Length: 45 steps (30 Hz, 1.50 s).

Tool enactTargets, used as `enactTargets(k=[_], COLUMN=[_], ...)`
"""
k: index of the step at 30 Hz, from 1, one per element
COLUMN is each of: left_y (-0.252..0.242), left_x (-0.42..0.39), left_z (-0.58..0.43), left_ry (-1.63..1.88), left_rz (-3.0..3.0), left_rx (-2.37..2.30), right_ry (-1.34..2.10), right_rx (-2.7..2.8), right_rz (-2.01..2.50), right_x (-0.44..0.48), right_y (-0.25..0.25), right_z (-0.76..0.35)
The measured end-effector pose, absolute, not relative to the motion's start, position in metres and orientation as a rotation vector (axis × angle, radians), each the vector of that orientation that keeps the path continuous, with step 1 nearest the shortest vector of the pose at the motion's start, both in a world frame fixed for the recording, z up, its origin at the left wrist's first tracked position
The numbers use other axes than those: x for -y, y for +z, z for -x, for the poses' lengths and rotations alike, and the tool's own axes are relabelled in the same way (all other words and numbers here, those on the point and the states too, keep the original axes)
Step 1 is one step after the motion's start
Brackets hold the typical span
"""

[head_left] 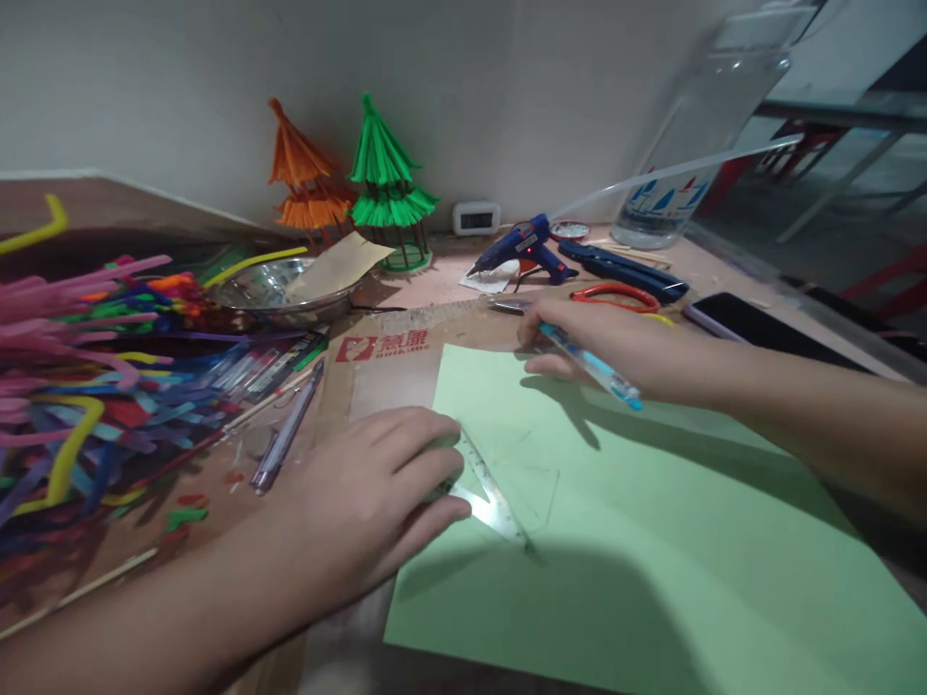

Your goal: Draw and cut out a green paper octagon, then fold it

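Note:
A sheet of light green paper (623,598) lies on the cardboard in front of me, with faint pencil-like lines drawn near its middle. My left hand (406,483) pinches a clear triangular set square (499,507), which rests on the paper and partly hides under the fingers. Above the sheet's far edge, my right hand (615,343) holds a blue clear-barrelled pen (594,367), its fingers curled. Just beyond those fingers are orange-handled pliers or scissors (623,292); whether the hand touches them, I cannot tell.
Colourful pipe cleaners (79,386) heap up on the left, near a metal bowl (253,299) and a purple pen (290,430). Behind stand an orange tree (300,174) and a green tree (387,174). A glue gun (518,246), water bottle (673,183) and phone (760,328) are farther right.

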<state>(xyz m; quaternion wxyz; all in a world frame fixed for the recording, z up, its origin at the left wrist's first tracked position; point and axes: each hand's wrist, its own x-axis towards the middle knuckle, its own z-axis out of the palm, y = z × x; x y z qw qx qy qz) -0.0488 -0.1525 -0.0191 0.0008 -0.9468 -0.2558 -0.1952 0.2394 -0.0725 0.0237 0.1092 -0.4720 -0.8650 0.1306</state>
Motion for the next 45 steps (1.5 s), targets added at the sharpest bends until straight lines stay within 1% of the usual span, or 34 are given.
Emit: enactTargets(k=[7, 12, 16, 19, 21, 23, 27, 32, 34, 37, 39, 41, 45], left_y=[-0.023, -0.020, -0.019, -0.019, -0.019, -0.019, -0.020, -0.018, -0.018, -0.020, -0.023, -0.027, -0.032], left_x=[0.156, 0.159, 0.161, 0.163, 0.164, 0.165, 0.165, 0.158, 0.153, 0.147, 0.145, 0.143, 0.142], left_z=[0.046, 0.046, 0.045, 0.042, 0.039, 0.038, 0.039, 0.045, 0.047, 0.049, 0.050, 0.050, 0.049], left_ry=[-0.578, -0.470, -0.459, -0.489, -0.523, -0.545, -0.547, -0.560, -0.535, -0.515, -0.525, -0.555, -0.577], left_rz=[2.985, 2.924, 2.919, 2.949, 2.962, 2.971, 2.965, 2.850, 2.835, 2.847, 2.868, 2.884, 2.907], left_rx=[0.801, 0.746, 0.756, 0.761, 0.746, 0.738, 0.758, 0.780, 0.849, 0.913, 0.948, 0.973, 0.949], right_ry=[0.504, 0.608, 0.666, 0.494, 0.330, 0.245, 0.174, 0.135, 0.273, 0.728, 0.942, 1.033, 1.104], right_rx=[2.467, 2.422, 2.270, 2.320, 2.434, 2.512, 2.547, 2.384, 2.276, 2.121, 2.024, 1.946, 1.843], right_rz=[1.417, 1.360, 1.388, 1.332, 1.161, 1.025, 0.956, 0.960, 0.980, 0.975, 0.993, 1.019, 1.030], right_x=[0.078, 0.074, 0.077, 0.078, 0.074, 0.065, 0.048, 0.054, 0.064, 0.080, 0.084, 0.085, 0.081], right_y=[0.010, 0.005, 0.003, 0.009, 0.012, 0.010, -0.004, -0.011, -0.007, -0.006, -0.009, -0.013, -0.017], right_z=[-0.236, -0.255, -0.262, -0.248, -0.235, -0.224, -0.215, -0.207, -0.201, -0.193, -0.192, -0.192, -0.192])
